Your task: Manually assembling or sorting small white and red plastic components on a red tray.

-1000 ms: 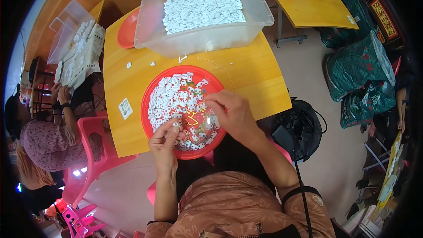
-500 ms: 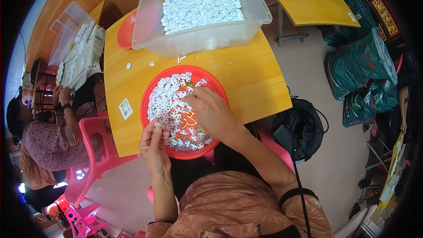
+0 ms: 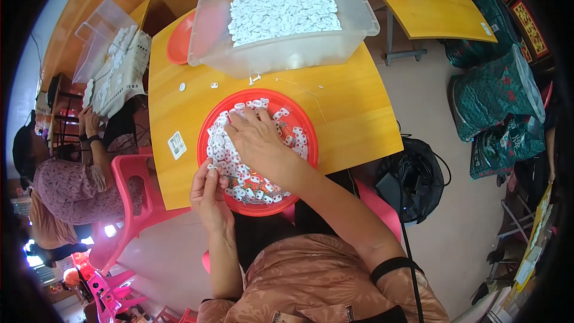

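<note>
A round red tray with a printed bottom lies at the near edge of the table, holding many small white two-holed plastic pieces. Over its left rim, my left hand pinches one small white plastic piece between thumb and fingers. My right hand reaches across the tray, fingers stretched out and lying on the heap of pieces. Its palm hides the middle of the tray. At the back of the table, a large clear plastic bin is filled with similar white pieces.
Beside the bin stands a red bowl. A few loose white bits and a label are on the yellow table. To the right are a black bag and green sacks. Another person sits left, by a pink chair.
My right hand has moved left and away from me across the heap, and its fingers have spread out. My left hand keeps its pinch at the rim. The whole view has shifted slightly.
</note>
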Motion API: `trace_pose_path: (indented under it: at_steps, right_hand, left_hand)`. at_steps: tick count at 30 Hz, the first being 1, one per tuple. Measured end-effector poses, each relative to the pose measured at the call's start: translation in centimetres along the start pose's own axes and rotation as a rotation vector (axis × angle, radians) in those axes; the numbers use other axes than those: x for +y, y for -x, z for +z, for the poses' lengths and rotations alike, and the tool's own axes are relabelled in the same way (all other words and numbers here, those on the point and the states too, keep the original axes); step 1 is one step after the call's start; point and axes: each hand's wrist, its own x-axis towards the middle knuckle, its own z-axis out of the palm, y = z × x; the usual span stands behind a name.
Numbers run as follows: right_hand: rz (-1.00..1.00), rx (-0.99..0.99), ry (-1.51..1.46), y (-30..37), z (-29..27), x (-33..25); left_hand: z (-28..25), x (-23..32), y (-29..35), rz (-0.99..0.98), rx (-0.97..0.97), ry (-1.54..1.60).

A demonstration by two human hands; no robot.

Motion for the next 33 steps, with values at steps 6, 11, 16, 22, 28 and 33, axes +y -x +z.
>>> trace_pose_path:
  at_steps: [6,11,16,22,28,33]
  right_hand:
    - [0.067,-0.138,0.019,1.1,-4.4,1.4]
    - [0.151,-0.068,-0.103,1.1,-5.5,1.7]
    - [0.114,-0.080,-0.114,1.1,-3.3,0.7]
    - [0.008,-0.108,-0.034,1.1,-1.9,0.4]
    - [0.202,-0.011,-0.586,0.4,-4.0,-0.5]
    - [0.581,-0.337,-1.318,0.6,-6.3,-1.1]
  left_hand:
    - [-0.8,0.2,-0.1,0.007,0.038,-0.007]
    - [-0.6,0.1,0.0,0.021,0.023,-0.008]
    - [0.4,0.9,0.3,0.003,0.067,-0.030]
    - [-0.5,1.0,0.3,-0.010,0.029,-0.043]
    - [0.1,1.7,0.5,-0.045,-0.009,-0.025]
    - [1.8,2.4,1.3,-0.099,-0.114,0.075]
